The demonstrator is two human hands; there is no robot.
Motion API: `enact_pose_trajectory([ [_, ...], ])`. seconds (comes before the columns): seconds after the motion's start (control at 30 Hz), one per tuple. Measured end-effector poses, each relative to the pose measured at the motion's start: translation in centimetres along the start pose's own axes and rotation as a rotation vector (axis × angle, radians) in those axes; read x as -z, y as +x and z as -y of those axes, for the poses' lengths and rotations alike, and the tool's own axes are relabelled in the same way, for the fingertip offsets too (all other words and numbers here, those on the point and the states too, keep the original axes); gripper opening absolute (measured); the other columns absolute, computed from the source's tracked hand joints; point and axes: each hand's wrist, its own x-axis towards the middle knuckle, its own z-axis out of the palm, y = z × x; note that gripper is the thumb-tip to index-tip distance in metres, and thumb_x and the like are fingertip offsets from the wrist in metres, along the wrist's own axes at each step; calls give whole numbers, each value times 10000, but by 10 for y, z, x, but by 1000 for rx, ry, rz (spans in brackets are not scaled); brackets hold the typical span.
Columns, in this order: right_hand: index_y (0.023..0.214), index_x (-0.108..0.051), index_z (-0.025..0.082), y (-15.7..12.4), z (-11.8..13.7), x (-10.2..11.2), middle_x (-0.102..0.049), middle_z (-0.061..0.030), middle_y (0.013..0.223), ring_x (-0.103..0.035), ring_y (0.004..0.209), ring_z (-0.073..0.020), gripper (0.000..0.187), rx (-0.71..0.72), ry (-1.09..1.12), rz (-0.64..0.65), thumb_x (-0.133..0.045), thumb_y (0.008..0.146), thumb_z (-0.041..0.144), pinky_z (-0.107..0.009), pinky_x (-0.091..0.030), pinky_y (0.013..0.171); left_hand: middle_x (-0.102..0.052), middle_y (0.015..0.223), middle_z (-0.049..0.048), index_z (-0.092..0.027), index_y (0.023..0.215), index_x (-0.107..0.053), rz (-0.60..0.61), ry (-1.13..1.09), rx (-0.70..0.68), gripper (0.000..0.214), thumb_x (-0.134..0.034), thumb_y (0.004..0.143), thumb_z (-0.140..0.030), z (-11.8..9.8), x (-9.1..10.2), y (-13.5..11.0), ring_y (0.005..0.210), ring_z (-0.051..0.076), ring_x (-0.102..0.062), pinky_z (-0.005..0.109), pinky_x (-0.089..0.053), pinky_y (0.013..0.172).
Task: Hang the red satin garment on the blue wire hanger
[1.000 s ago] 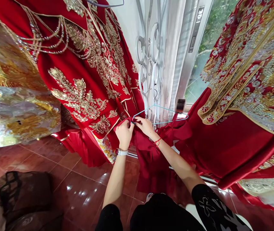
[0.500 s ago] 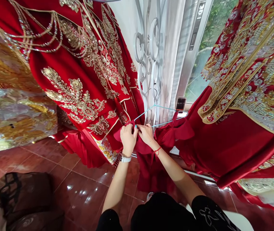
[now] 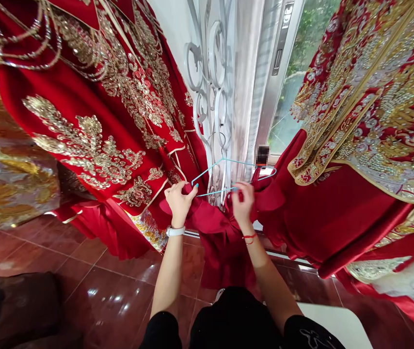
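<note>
A dark red dress (image 3: pixel 210 215) with ruffled fabric at its top hangs on a light blue hanger (image 3: pixel 210 167), whose metal hook is at the white scrolled ironwork. My left hand (image 3: pixel 178 201) is closed at the hanger's left end, pinching the dress's shoulder fabric between thumb and fingers. My right hand (image 3: pixel 243 203) is in front of the hanger's lower bar, over the middle of the dress. Its fingers are curled and smeared by motion, so I cannot tell whether they hold anything. On the right, a strap of the dress loops over the hanger.
Red garments with gold beading (image 3: pixel 94 150) hang close on the left, and another beaded garment (image 3: pixel 367 111) hangs on the right. White ironwork (image 3: pixel 217 58) and a window frame (image 3: pixel 278 53) stand behind. A dark bag (image 3: pixel 18 310) lies on the tiled floor; a white seat (image 3: pixel 338 322) is lower right.
My right hand has left my left hand and moved right along the hanger's lower bar. My left hand stays at the hanger's left end. The view has shifted slightly.
</note>
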Motion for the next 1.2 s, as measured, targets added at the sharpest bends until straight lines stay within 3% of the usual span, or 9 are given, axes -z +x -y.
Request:
enact_pose_trajectory([
  [0.1,1132,-646,196,27,-40,48,-641,-161,1158,-588,1100,-296,286,-188,-248,-407,-542,870,250,-457,-497,926,-726,802,50,-226,807,-651,-29,1,47,216,-700,818,-436,0,-6,5,835,273,-647,411,-373,906],
  [0.33,940,-768,159,82,-110,115,-753,-138,952,-667,851,-262,334,-279,-313,308,-568,827,402,-426,-520,852,-698,764,38,-241,794,-635,-67,37,51,204,-678,816,-439,0,-13,11,814,268,-622,393,-365,896],
  [0.47,897,-781,138,97,-115,129,-725,-98,745,-626,666,-226,316,-264,-391,301,-534,820,320,-398,-530,739,-687,747,51,-230,834,-655,-83,103,56,193,-647,820,-422,-3,-9,7,797,279,-621,402,-370,896],
  [0.6,1046,-764,143,119,-97,130,-671,-90,776,-603,736,-232,353,-80,-444,205,-479,864,245,-418,-537,792,-692,764,56,-229,848,-660,-79,106,24,202,-630,822,-427,-3,-7,6,810,280,-629,409,-372,922],
  [0.7,1189,-729,189,132,-79,128,-663,-96,917,-596,790,-236,398,74,-428,311,-487,873,210,-427,-530,835,-691,776,58,-226,870,-661,-74,76,24,202,-638,818,-420,-1,-7,9,837,285,-636,417,-378,930],
  [0.8,1108,-758,233,137,-68,128,-680,-92,1011,-632,824,-241,355,186,-356,486,-476,893,206,-423,-538,839,-681,799,62,-218,902,-662,-69,30,30,200,-652,817,-398,-1,-8,7,864,290,-632,433,-391,941],
  [1.0,1004,-784,233,135,-66,131,-678,-100,1033,-654,899,-258,347,234,-374,518,-462,891,166,-420,-533,853,-609,1175,174,-157,1145,-645,-350,-178,-65,360,-648,813,-293,-25,-33,-63,1180,338,-533,506,-382,1054],
  [1.1,1070,-767,232,132,-62,127,-636,-107,1071,-640,921,-254,361,235,-404,497,-467,886,148,-414,-522,870,-670,1033,96,-215,1050,-685,56,-451,-260,206,-558,888,-214,-55,-66,-102,1062,259,-606,448,-445,1023],
  [1.2,1204,-714,225,128,-54,122,-611,-111,1103,-625,912,-246,412,197,-430,446,-483,874,138,-402,-513,877,-686,1167,110,-219,1175,-674,386,-704,-97,303,-621,877,-224,-94,-102,-105,1190,277,-591,460,-424,1089],
])
